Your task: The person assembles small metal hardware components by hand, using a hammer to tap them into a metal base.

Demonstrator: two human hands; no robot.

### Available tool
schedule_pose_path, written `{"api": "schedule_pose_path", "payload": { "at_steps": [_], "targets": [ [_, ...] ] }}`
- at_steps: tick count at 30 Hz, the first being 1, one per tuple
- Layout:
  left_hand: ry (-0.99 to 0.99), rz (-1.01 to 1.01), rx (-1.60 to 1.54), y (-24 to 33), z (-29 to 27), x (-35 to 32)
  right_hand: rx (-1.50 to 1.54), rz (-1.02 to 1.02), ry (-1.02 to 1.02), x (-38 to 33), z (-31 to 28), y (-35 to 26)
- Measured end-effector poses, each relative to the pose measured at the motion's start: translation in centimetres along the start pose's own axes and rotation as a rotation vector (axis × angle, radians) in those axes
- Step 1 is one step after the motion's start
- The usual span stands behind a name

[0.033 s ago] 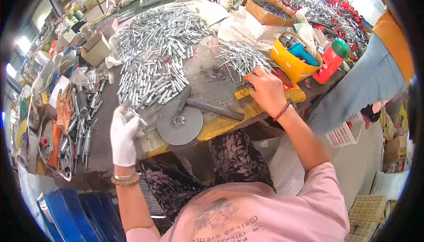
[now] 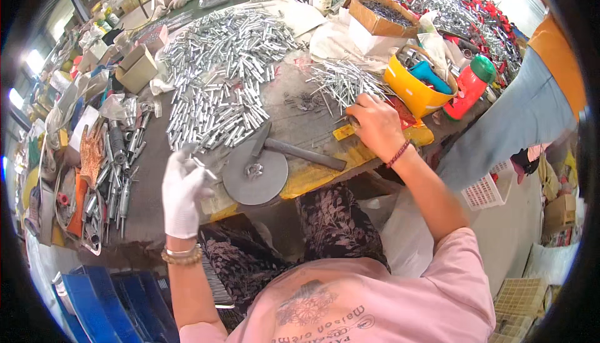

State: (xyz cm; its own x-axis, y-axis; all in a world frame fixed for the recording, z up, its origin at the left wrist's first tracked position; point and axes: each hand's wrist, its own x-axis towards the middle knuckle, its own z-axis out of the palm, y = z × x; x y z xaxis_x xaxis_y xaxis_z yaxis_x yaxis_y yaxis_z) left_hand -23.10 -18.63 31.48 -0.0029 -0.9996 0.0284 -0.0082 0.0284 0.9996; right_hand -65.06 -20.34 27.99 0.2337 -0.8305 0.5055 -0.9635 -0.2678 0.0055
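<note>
The left hand (image 2: pixel 182 196), in a white glove, pinches a small metal tube (image 2: pixel 201 166) at its fingertips. Just right of it lies a grey round disc (image 2: pixel 255 175) with a dark bar (image 2: pixel 304 154) across it; beyond it spreads a heap of silvery tubes (image 2: pixel 222 74). The bare right hand (image 2: pixel 375 125) rests fingers-down at a pile of thin metal pins (image 2: pixel 344 82), with a yellow bowl (image 2: pixel 412 93) just beyond to its right.

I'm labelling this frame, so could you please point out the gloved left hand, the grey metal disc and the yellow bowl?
left hand (image 2: pixel 182 198), head view, back of the white glove.
grey metal disc (image 2: pixel 255 177), head view, flat top face.
yellow bowl (image 2: pixel 409 96), head view, outer wall.
</note>
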Motion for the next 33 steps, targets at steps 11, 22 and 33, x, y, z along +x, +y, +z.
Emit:
{"api": "schedule_pose_path", "payload": {
  "at_steps": [11, 22, 33],
  "targets": [
    [-0.131, 0.194, 0.500, -2.6, 2.3, -4.1, 0.288, -0.023, 0.066, 1.3, -2.4, -3.5],
    [-0.105, 0.508, 0.805, -2.5, 2.0, -4.9, 0.616, -0.326, -0.076, 0.2, -1.3, -15.0],
    [-0.057, 0.605, 0.876, -2.9, 2.1, -4.2, 0.585, -0.372, -0.057, 0.9, -0.6, -15.8]
  ]
}}
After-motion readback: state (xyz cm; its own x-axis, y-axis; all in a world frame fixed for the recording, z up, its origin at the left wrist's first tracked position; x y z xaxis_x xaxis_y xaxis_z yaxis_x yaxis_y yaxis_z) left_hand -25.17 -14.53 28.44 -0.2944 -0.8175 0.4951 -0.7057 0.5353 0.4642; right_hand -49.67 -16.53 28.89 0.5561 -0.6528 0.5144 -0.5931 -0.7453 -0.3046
